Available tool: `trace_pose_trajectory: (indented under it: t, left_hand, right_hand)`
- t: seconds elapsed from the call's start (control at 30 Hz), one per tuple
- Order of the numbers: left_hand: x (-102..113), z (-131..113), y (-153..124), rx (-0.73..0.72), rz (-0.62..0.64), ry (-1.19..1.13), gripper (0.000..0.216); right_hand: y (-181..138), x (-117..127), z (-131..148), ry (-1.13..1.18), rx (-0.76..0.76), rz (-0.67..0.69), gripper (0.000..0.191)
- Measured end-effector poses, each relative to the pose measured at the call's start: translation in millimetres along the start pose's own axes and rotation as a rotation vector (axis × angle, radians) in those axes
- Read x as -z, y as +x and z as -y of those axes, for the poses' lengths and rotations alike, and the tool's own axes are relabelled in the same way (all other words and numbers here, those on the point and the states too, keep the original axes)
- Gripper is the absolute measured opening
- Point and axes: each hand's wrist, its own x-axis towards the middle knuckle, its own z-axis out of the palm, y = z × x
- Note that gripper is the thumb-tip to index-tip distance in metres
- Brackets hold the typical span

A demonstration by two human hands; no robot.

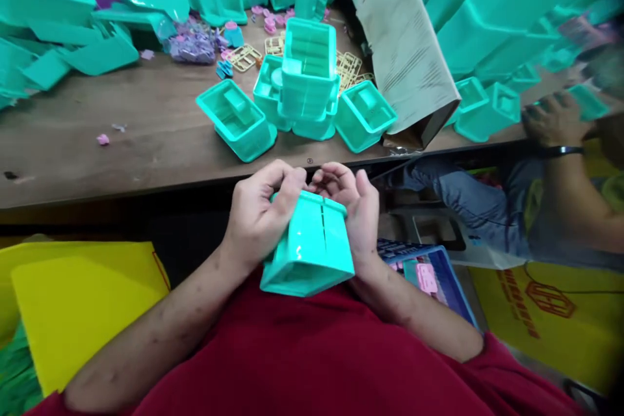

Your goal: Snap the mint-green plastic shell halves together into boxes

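Just in front of my body, below the table's edge, a teal plastic box (319, 240) is tilted, with a narrow slot in the face turned up. My left hand (263, 208) grips its left side, thumb pressed near the far rim. On the other side my right hand (358, 214) cradles the box against the palm, its fingers curled by the far rim and its thumb standing off. Whether a small part sits between the fingertips is hidden. Nearest on the table are a teal box (238, 120) lying at the left, a teal stack (309, 71) and another teal box (368, 117).
A cardboard box (404, 45) stands right of the stack. Cream part frames (245, 57) and bagged purple pieces (192, 39) lie behind. Teal parts (43, 45) pile up at the left. A co-worker's hand (556, 117) is at the right. A blue crate (453, 286) sits below.
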Motion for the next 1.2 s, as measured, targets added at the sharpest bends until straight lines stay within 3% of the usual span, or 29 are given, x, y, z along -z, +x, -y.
trace_pose_trajectory:
  t: [0.07, 0.1, 0.17, 0.2, 0.23, 0.3, 0.4, 0.47, 0.57, 0.67, 0.9, 1.2]
  left_hand:
    - [-3, 9, 1, 0.113, -0.103, -0.01, 0.058]
    - [-5, 14, 1, 0.154, -0.121, -0.016, 0.058]
    - [-7, 24, -1, 0.223, -0.123, -0.036, 0.067]
    - [-7, 27, -3, 0.25, -0.118, -0.056, 0.072]
    - [-8, 29, -6, 0.267, -0.108, -0.087, 0.076]
    - [-7, 28, -13, 0.276, -0.047, -0.136, 0.082]
    - [-3, 16, -22, 0.266, 0.066, -0.025, 0.108]
    - [1, 7, -25, 0.294, 0.117, 0.045, 0.112]
    - [7, -3, -25, 0.382, 0.206, -0.024, 0.09]
    - [12, -8, -25, 0.432, 0.238, -0.043, 0.082]
    - [14, -8, -35, 0.323, 0.218, -0.095, 0.064]
    - [23, -1, -33, 0.268, 0.284, -0.136, 0.081]
  right_hand:
    - [-26, 2, 2, -0.109, 0.073, 0.067, 0.094]
    - [-37, 3, 6, -0.176, 0.104, 0.115, 0.113]
    - [-54, 3, 17, -0.293, 0.077, 0.209, 0.149]
    - [-58, 2, 23, -0.322, 0.03, 0.219, 0.155]
    - [-59, 0, 29, -0.33, -0.026, 0.199, 0.151]
    - [-53, -4, 38, -0.298, -0.098, 0.086, 0.125]
    - [-35, -5, 47, -0.276, -0.143, 0.006, 0.096]
    - [-24, -2, 53, -0.27, -0.177, 0.06, 0.086]
    - [-15, 9, 62, -0.222, -0.228, 0.255, 0.077]
    - [-10, 16, 68, -0.158, -0.241, 0.387, 0.074]
    - [-13, 14, 79, -0.13, -0.309, 0.39, 0.088]
    - [-7, 26, 77, -0.179, -0.28, 0.486, 0.1]
